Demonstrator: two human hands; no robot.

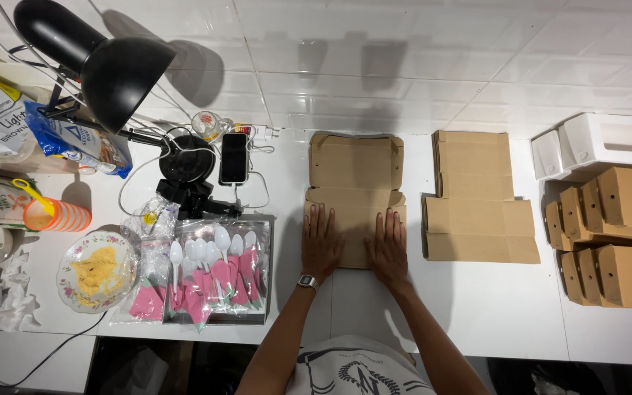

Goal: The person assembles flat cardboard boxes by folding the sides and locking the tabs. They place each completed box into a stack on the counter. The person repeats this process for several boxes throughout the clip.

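Observation:
A brown cardboard box blank [355, 172] lies flat on the white table [491, 307], its far part partly folded up. My left hand [321, 243] presses flat on the near left of it, a watch on the wrist. My right hand [389, 245] presses flat on the near right. Both hands have fingers spread and grip nothing. A second flat cardboard blank [477, 201] lies just to the right, untouched.
Folded brown boxes [619, 234] are stacked at the right, with a white container [601, 143] behind. Left of my hands sit packs of white spoons with pink napkins [213, 274], a phone [233, 157], a black desk lamp [122, 73], a plate [96, 271] and food bags.

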